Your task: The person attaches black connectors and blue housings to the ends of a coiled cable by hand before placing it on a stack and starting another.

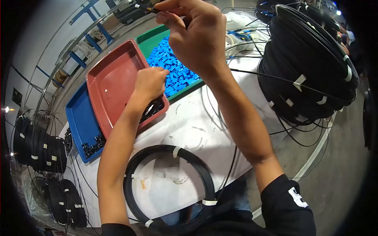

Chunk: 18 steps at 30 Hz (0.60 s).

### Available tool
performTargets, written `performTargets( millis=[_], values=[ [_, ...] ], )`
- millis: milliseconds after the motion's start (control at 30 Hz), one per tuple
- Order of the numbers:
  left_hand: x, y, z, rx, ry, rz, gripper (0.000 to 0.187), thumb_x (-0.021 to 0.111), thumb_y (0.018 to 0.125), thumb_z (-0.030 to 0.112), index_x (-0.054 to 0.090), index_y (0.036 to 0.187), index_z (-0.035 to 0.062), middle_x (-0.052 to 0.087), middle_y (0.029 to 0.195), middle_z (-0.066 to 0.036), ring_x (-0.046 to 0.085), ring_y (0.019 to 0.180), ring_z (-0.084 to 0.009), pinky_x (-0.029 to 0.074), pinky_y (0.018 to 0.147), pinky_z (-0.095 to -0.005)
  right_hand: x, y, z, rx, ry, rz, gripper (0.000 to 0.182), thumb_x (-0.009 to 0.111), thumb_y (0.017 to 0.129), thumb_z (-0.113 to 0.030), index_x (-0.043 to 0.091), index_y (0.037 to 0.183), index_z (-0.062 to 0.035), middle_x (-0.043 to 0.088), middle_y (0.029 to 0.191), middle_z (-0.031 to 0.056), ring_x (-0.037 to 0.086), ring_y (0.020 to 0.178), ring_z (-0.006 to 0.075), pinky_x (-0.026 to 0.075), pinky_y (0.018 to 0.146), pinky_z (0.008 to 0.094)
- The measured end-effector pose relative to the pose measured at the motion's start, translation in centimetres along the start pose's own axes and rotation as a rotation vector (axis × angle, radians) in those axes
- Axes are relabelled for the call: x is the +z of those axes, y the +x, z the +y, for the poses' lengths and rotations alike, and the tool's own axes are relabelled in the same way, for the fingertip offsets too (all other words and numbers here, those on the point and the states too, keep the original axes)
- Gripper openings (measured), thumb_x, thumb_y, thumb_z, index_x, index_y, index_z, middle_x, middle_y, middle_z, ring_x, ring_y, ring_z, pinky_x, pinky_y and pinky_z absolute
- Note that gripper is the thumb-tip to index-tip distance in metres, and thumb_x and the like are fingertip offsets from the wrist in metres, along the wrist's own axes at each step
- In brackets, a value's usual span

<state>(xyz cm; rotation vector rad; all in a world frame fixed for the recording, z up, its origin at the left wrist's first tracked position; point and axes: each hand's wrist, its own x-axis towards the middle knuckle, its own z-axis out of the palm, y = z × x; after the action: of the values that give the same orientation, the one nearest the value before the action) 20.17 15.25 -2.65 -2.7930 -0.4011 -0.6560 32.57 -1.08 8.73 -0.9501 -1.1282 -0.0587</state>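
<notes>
Pinching a dark cable end (146, 8) high in the right hand (199, 37), far side. Curling the left hand (151, 83) over the red tray's (112, 74) right side; impossible to say whether gripping anything.

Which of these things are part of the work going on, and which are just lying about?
In use, it seems:
cable end, pinched in the right hand
blue pieces, beside the left hand
probably the table coil

Apparently idle:
blue tray
big coil stack at right
coils at far left
</notes>
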Motion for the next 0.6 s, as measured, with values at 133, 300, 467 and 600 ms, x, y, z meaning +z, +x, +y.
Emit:
performTargets(
  millis=[133, 300, 467, 600],
  values=[
    [1.2, 3.4, 0.6, -0.099, 0.263, -0.242, 0.014, 0.065, 0.073, 0.009, 0.071, 0.086, 0.0096, 0.070, 0.087, -0.010, 0.068, 0.087, -0.0313, 0.056, 0.074, -0.0446, -1.3, 0.8, -0.7, -0.051, 0.009, 0.067, 0.006, 0.063, 0.088, 0.000, 0.067, 0.093, 0.0026, 0.067, 0.070, 0.0159, 0.067, 0.063, 0.0214, 0.049, 0.058, 0.0322],
    [2.0, 3.1, -0.8, -0.103, 0.189, -0.188, 0.015, 0.065, 0.071, 0.013, 0.069, 0.084, 0.0082, 0.068, 0.095, -0.011, 0.065, 0.100, -0.0311, 0.055, 0.078, -0.0464, -0.7, 1.3, 1.5, -0.275, 0.031, 0.219, 0.006, 0.073, 0.077, -0.004, 0.072, 0.083, -0.0046, 0.070, 0.074, 0.0156, 0.072, 0.069, 0.0298, 0.055, 0.061, 0.0352],
    [-1.0, 2.5, -1.0, -0.118, 0.052, 0.001, 0.025, 0.065, 0.075, 0.013, 0.063, 0.099, 0.0051, 0.069, 0.086, -0.017, 0.068, 0.083, -0.0366, 0.054, 0.073, -0.0474, -0.6, 0.8, 0.9, -0.194, -0.003, 0.089, 0.015, 0.062, 0.080, 0.007, 0.071, 0.090, 0.0008, 0.074, 0.080, 0.0133, 0.073, 0.076, 0.0181, 0.055, 0.067, 0.0273],
    [-5.8, 0.3, 0.7, -0.295, -0.189, 0.123, 0.023, 0.062, 0.083, 0.010, 0.065, 0.106, 0.0054, 0.070, 0.083, -0.017, 0.070, 0.076, -0.0320, 0.055, 0.069, -0.0419, 0.3, 0.0, 0.6, -0.201, 0.006, 0.041, 0.013, 0.067, 0.080, 0.004, 0.071, 0.092, -0.0001, 0.074, 0.080, 0.0126, 0.073, 0.074, 0.0182, 0.053, 0.064, 0.0283]
  ],
)
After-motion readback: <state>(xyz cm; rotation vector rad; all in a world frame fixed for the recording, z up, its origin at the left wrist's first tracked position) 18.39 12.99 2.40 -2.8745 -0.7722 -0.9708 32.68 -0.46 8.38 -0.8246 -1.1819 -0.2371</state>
